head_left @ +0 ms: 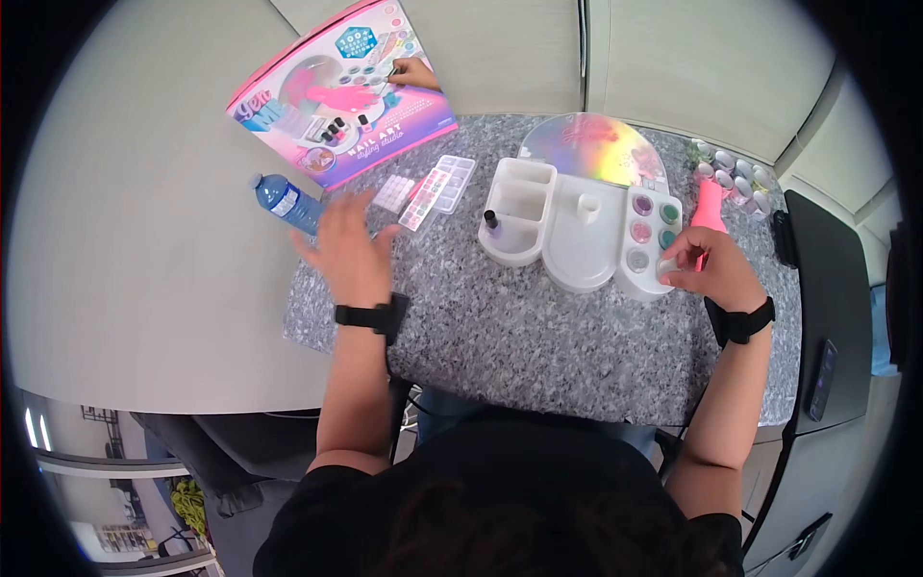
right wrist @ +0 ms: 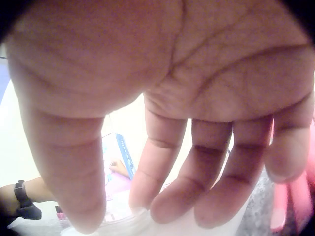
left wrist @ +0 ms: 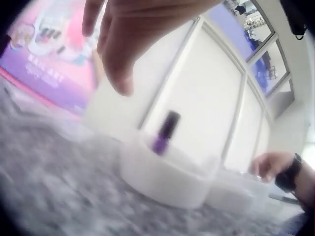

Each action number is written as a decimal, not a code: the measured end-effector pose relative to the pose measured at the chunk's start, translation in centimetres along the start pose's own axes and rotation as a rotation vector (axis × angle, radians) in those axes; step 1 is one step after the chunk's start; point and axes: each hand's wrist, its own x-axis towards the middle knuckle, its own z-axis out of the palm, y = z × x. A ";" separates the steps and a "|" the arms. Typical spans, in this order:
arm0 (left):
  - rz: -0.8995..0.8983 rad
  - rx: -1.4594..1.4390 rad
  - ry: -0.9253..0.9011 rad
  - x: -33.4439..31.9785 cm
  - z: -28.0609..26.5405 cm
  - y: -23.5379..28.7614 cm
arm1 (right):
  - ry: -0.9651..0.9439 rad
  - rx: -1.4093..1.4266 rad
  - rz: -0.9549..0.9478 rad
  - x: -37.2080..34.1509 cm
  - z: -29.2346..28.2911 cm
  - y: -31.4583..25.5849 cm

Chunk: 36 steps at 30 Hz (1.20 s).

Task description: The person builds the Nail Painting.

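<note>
My right hand is at the front right of the white pot holder, with thumb and fingertips pinching a small clear pot. Up close in the right wrist view, the thumb and index finger of the hand are on either side of its round rim. Several glitter pots, purple, pink and green among them, sit in the holder. My left hand hangs over the counter's left part, fingers spread, holding nothing. Its fingers also show in the left wrist view.
A water bottle and a large box stand at the left. Sticker sheets lie beside the three-part tray, which holds a polish bottle. A pink hand form and several silvery-topped items are at the right.
</note>
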 end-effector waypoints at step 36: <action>0.424 -0.431 -0.246 1.9 1.4 8.0 | 0.087 -0.032 -0.223 -0.3 1.4 -4.1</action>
